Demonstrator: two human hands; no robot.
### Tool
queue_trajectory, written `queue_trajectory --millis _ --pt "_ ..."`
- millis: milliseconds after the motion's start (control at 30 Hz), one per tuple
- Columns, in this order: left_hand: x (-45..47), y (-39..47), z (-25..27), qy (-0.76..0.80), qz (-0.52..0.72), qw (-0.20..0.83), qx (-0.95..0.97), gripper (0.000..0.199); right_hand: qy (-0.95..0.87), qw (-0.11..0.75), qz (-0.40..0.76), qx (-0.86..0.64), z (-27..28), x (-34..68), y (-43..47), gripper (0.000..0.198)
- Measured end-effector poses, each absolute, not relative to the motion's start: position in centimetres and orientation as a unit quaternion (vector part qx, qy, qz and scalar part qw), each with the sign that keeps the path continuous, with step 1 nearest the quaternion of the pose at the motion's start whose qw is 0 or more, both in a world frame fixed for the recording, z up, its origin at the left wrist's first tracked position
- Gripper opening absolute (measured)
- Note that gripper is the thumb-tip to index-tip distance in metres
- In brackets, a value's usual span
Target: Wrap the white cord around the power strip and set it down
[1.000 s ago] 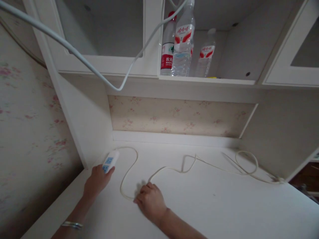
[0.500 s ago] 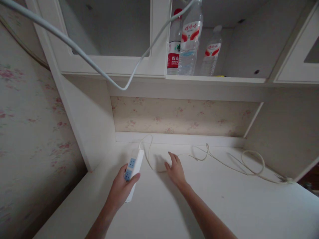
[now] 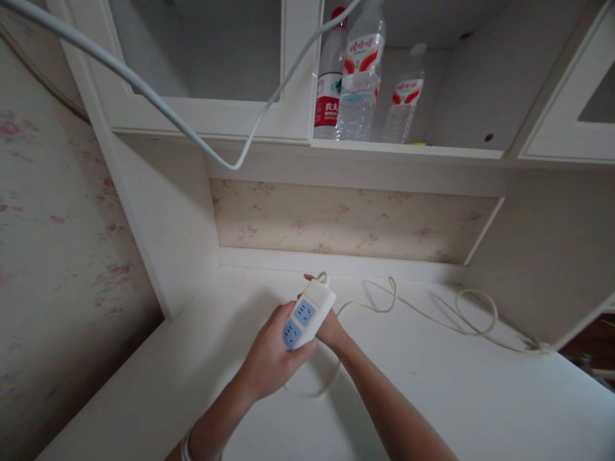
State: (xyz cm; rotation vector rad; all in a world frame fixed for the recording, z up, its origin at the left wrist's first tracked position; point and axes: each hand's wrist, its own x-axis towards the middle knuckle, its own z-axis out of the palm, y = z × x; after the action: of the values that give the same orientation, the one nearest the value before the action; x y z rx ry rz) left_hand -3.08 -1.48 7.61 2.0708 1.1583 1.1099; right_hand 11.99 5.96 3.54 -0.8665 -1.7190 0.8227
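Observation:
A white power strip [image 3: 321, 297] with blue socket faces is gripped in my left hand [image 3: 271, 355], tilted and raised above the white desktop. Its thin cream cord [image 3: 358, 303] leaves the far end and trails across the surface to the right, with a loop also hanging below the hands. Behind the strip is my right hand [image 3: 328, 328], mostly covered by it. Only a fingertip or two shows past the strip's left side, so whether that hand grips anything cannot be seen.
Plastic bottles [image 3: 360, 70] stand on the open shelf [image 3: 408, 148] above the desktop [image 3: 394, 410]. A thick white cable [image 3: 158, 105] droops across the upper left, in front of the cabinet door [image 3: 206, 118]. The cord's far end [image 3: 541, 347] lies at the right.
My left hand has carried the power strip rightward and turned it. My right hand, earlier apart with spread fingers over the cord, is now behind the strip. The cord's near part has shifted toward me.

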Motion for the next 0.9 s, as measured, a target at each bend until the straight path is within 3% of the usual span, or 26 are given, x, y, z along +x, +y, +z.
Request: queue_trajectory --millis 100,200,433,733,900 --pt "-2.7 -0.2 8.1 0.481 0.378 0.151 0.777 0.059 -0.709 0.479 0.394 -0.335 2.8 11.4 5.0 0.036" --pt "-2.6 0.9 8.6 0.546 0.292 0.042 0.785 0.059 -0.738 0.421 0.365 -0.382 2.9 11.8 4.6 0.026" --pt "-2.5 1.9 8.4 0.576 0.163 -0.132 0.790 0.067 -0.808 0.197 0.255 -0.494 4.1 13.9 2.4 0.034" --pt "-1.6 1.3 6.9 0.533 0.130 -0.181 0.816 0.065 -0.833 0.041 -0.022 -0.551 5.1 14.0 -0.5 0.026" --pt "-1.6 0.7 6.4 0.478 0.113 -0.128 0.861 0.057 -0.896 0.049 -0.130 -0.423 7.9 15.5 -1.2 0.043"
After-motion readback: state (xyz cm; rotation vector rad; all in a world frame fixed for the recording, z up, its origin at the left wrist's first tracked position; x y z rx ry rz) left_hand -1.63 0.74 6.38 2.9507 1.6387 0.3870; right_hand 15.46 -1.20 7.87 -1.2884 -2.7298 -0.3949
